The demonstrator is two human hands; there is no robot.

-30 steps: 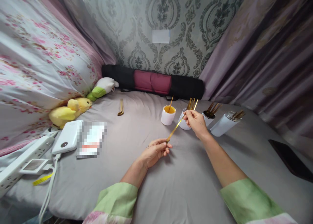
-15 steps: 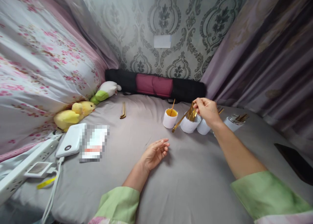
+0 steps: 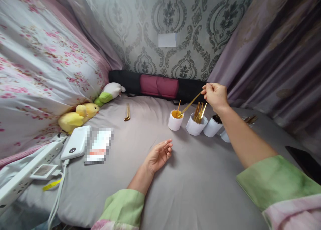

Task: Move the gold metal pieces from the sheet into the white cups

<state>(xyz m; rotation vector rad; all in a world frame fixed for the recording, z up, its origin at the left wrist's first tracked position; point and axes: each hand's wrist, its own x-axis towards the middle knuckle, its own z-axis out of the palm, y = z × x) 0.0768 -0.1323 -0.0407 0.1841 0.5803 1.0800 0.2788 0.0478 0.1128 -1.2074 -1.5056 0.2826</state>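
In my right hand (image 3: 215,96) is the end of a slim gold-coloured utensil (image 3: 192,102), pinched between thumb and fingers. It slants down to the left, its wider tip at the mouth of a white cup (image 3: 175,124) with a yellow inside. A thin orange-brown stick (image 3: 179,106) stands in that cup. Beside it, a second white cup (image 3: 196,128) holds several gold-coloured utensils (image 3: 200,111) upright. A third white cup (image 3: 212,129) with a dark inside is next to that. My left hand (image 3: 160,155) rests palm up on the grey sheet, fingers loosely curled and holding nothing.
Partly behind my right forearm are another white container (image 3: 225,136) and a jar of brown sticks (image 3: 250,119). Bent gold-coloured pieces (image 3: 127,112) lie left of the cups. A power bank (image 3: 77,142), power strip (image 3: 27,169), plush toys (image 3: 79,118) and a dark phone-like slab (image 3: 304,163) lie at the sides.
My right hand has risen away from the second cup with the gold-coloured utensil. Its tip has swung from in front of the cups to the yellow cup's mouth. My left hand has hardly moved.
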